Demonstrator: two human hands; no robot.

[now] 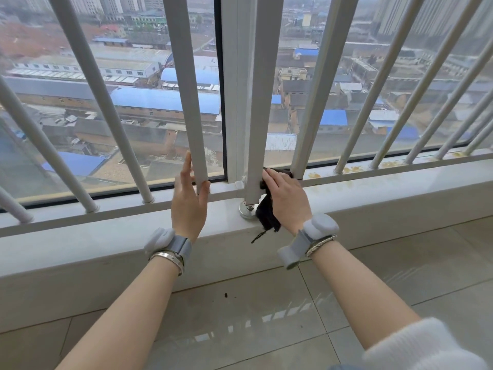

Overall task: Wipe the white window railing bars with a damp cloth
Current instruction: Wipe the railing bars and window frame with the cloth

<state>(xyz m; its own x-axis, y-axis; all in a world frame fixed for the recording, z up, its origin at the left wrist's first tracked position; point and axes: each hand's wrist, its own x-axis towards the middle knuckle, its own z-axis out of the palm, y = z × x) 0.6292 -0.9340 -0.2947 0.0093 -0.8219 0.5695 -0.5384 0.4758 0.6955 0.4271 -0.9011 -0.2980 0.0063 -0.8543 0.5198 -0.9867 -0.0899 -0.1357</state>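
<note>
right hand (284, 193): black cloth (267, 213) clamped against square post (260, 124) base, for wiping.
left hand (190, 198): fingers apart, flat bar (190, 102) steadied.

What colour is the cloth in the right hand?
Black; the cloth hangs below the right hand, clearest in the head view.

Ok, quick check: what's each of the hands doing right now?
Left hand: open, thumb and fingers straight either side of a flat white bar.
Right hand: pressing a dark cloth against the square post.
</note>
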